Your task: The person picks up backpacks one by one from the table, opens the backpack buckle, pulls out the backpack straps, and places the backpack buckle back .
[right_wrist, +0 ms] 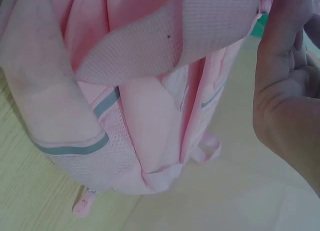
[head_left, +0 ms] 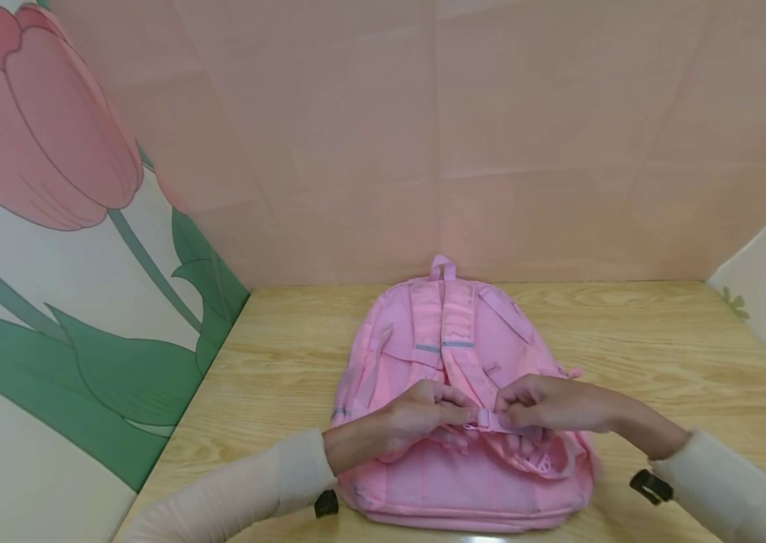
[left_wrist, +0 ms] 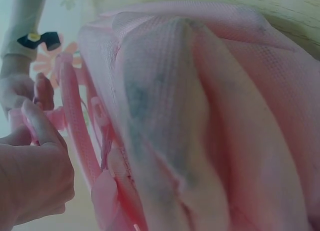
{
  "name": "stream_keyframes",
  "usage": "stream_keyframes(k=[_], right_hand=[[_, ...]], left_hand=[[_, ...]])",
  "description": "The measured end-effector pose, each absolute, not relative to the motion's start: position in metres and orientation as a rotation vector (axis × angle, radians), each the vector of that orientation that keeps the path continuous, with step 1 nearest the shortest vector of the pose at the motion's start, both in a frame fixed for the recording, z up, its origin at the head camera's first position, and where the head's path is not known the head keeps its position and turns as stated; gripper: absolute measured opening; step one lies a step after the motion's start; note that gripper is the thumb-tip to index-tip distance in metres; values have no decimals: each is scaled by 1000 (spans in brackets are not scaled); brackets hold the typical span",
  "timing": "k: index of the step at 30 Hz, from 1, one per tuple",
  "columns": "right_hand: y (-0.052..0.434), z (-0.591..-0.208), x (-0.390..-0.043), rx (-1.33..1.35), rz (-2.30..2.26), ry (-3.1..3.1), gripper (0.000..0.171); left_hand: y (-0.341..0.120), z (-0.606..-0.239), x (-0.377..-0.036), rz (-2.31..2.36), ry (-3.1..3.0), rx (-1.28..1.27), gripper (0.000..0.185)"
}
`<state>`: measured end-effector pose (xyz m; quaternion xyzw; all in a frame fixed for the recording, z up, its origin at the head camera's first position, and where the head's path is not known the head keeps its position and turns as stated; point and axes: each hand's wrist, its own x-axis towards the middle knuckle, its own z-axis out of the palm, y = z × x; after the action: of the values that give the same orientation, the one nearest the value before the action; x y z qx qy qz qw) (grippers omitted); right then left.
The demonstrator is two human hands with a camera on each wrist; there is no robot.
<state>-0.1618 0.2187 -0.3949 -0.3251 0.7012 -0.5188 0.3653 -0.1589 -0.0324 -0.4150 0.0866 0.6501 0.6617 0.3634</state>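
Pink walls, tulip panel upper left; wood counter (head_left: 661, 339). Backpack (head_left: 464, 483) flat at lower centre, straps up. Left hand (head_left: 417, 415) and right hand (head_left: 546, 403) pinching a strap buckle (head_left: 485, 420) at frame centre, fingers curled. Buckle looks unjoined. Backpack contents hidden.

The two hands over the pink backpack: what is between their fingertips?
In the head view, a small pink strap piece spans the gap between the left hand and right hand, both pinching it above the backpack.
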Motion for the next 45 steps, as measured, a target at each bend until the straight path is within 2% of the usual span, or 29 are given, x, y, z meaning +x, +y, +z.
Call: stream_keyframes(k=[20,37,45], right_hand=[[211,-400,-163,-852,-1419,1670,18],[211,-398,-162,-878,-1309,1899,16],[214,-397,-163,-849,-1341,1913,10]], left_hand=[[-30,-415,-157,1689,1690,245,15],[-33,-414,-158,1693,1672,237,17],[-34,-413,-158,1720,1643,213,16]])
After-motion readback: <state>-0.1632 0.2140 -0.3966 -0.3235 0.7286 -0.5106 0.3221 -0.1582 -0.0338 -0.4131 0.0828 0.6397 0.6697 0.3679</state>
